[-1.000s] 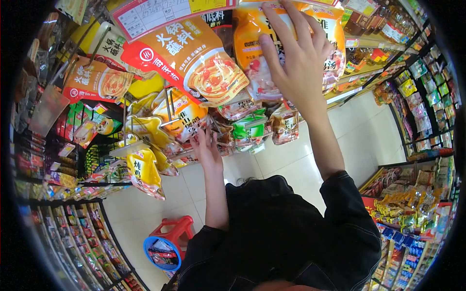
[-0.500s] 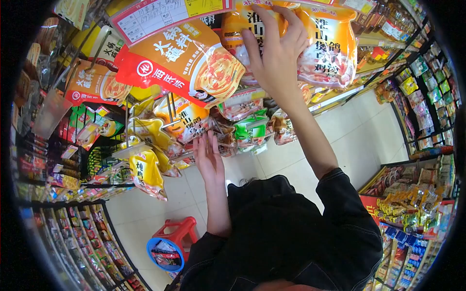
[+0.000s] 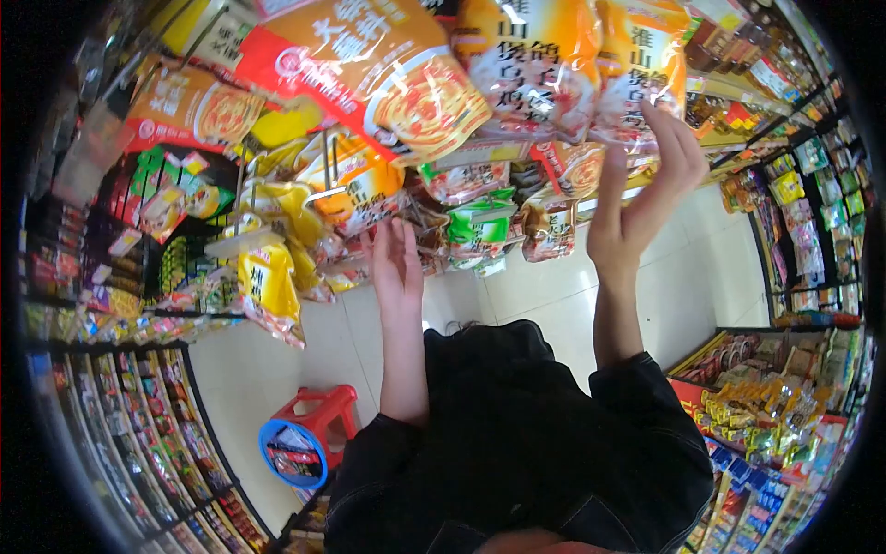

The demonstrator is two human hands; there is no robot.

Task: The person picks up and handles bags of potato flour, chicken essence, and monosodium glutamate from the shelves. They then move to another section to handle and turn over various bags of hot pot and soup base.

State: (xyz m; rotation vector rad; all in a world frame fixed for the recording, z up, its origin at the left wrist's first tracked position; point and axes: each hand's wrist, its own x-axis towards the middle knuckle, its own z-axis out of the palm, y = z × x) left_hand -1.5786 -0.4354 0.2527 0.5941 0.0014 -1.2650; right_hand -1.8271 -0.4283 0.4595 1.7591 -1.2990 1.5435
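Both my hands are up among the hanging packets: my right hand (image 3: 637, 198) pinches the lower edge of an orange soup pouch (image 3: 637, 65) at far right, my left hand (image 3: 397, 263) spread open, touching smaller packets (image 3: 434, 235). Tugging could pull the pouch off its peg

At upper right of the frame the right hand (image 3: 641, 198) pinches, it seems, the lower edge of a hanging orange plastic soup pouch (image 3: 637, 65), while the left hand (image 3: 397, 263) touches small packets (image 3: 434, 245) at centre, above a red plastic stool (image 3: 328, 415) at lower left.
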